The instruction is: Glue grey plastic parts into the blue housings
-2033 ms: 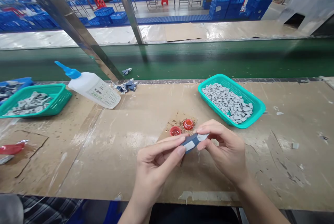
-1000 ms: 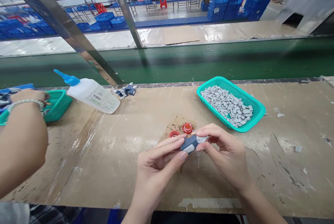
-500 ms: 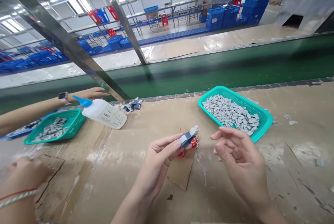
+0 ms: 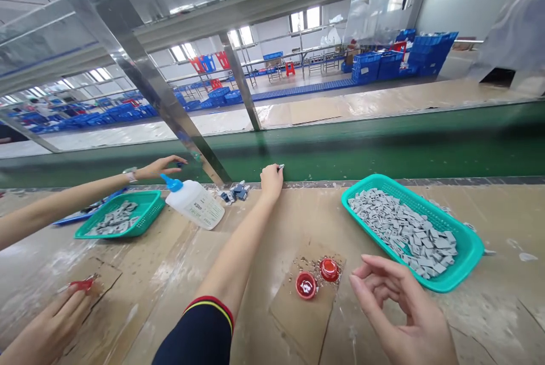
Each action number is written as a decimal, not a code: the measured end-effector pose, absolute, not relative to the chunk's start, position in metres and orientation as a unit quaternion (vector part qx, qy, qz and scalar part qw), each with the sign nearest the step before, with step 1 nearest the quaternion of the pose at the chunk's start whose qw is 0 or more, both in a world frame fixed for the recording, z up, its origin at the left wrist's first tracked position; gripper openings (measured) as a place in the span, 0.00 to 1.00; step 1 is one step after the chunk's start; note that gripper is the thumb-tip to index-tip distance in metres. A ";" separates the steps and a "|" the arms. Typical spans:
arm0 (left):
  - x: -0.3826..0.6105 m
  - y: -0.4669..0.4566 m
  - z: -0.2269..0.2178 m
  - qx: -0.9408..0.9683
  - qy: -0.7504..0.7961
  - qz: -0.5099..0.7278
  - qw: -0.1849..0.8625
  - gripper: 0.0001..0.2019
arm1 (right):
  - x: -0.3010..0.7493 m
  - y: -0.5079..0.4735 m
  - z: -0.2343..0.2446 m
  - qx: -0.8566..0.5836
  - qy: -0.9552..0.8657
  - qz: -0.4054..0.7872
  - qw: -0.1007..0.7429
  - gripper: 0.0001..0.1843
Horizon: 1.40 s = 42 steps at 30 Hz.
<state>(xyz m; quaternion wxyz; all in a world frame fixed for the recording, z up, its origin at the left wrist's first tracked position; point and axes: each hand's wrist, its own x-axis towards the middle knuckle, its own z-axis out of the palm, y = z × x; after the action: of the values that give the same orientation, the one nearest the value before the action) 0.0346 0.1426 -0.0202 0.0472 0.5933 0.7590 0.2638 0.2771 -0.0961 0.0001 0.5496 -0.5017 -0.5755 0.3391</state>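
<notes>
My left hand [image 4: 271, 179] is stretched far forward to the near edge of the green conveyor belt [image 4: 383, 149]. Its fingers pinch a small blue-grey part [image 4: 281, 167], of which only the tip shows. My right hand [image 4: 400, 308] hovers low over the table with its fingers loosely apart and nothing in them. It is nearest to two red caps [image 4: 306, 285] on a cardboard scrap [image 4: 306, 325], and to a teal basket [image 4: 466, 265] of grey pieces [image 4: 404, 229].
A small pile of blue-grey parts [image 4: 234, 192] lies left of my left hand, beside a tilted glue bottle [image 4: 196, 203]. A co-worker's hand [image 4: 166, 167] reaches to the belt past a second teal basket [image 4: 147, 223]. Another hand [image 4: 51, 325] is at the lower left. A slanted steel post [image 4: 170, 109] crosses the view.
My left hand has carried the blue-grey part from in front of me out to the belt's edge. My right hand let go of it and stayed back. The view tilted upward.
</notes>
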 end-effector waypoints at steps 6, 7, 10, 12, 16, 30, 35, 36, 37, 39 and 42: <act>-0.001 0.107 -0.025 0.609 0.776 0.157 -0.054 0.16 | 0.282 -0.093 -0.001 -0.506 -0.613 0.302 0.526 0.11; -0.008 0.098 -0.026 0.605 0.781 0.139 -0.069 0.17 | 0.283 -0.092 -0.001 -0.501 -0.619 0.299 0.526 0.11; -0.028 0.074 -0.030 0.591 0.796 0.092 -0.096 0.18 | 0.284 -0.093 -0.002 -0.490 -0.632 0.293 0.524 0.11; -0.035 0.066 -0.034 0.590 0.797 0.074 -0.105 0.19 | 0.283 -0.094 -0.004 -0.489 -0.637 0.293 0.519 0.11; -0.037 0.062 -0.036 0.605 0.786 0.061 -0.108 0.25 | 0.281 -0.096 -0.006 -0.484 -0.643 0.313 0.505 0.11; -0.044 0.026 -0.041 0.702 0.705 0.089 -0.050 0.34 | 0.279 -0.097 -0.002 -0.471 -0.647 0.337 0.497 0.10; -0.046 0.020 -0.035 0.710 0.692 0.134 0.012 0.25 | 0.280 -0.097 -0.004 -0.474 -0.637 0.351 0.496 0.10; -0.043 0.016 -0.030 0.710 0.689 0.146 0.026 0.23 | 0.280 -0.097 -0.004 -0.475 -0.635 0.354 0.495 0.10; -0.036 0.010 -0.024 0.712 0.684 0.156 0.038 0.21 | 0.280 -0.097 -0.005 -0.474 -0.635 0.359 0.493 0.10; -0.015 -0.010 -0.009 0.715 0.663 0.204 0.092 0.20 | 0.280 -0.096 -0.005 -0.461 -0.641 0.374 0.486 0.14; 0.033 -0.054 0.016 0.653 0.575 0.373 0.322 0.20 | 0.281 -0.095 -0.003 -0.407 -0.659 0.416 0.477 0.21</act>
<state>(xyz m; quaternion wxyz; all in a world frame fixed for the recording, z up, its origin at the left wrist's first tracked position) 0.0327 -0.0540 0.0164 0.3215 0.6533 0.5753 0.3726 0.2811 -0.0955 -0.0032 0.4766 -0.4069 -0.6592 0.4156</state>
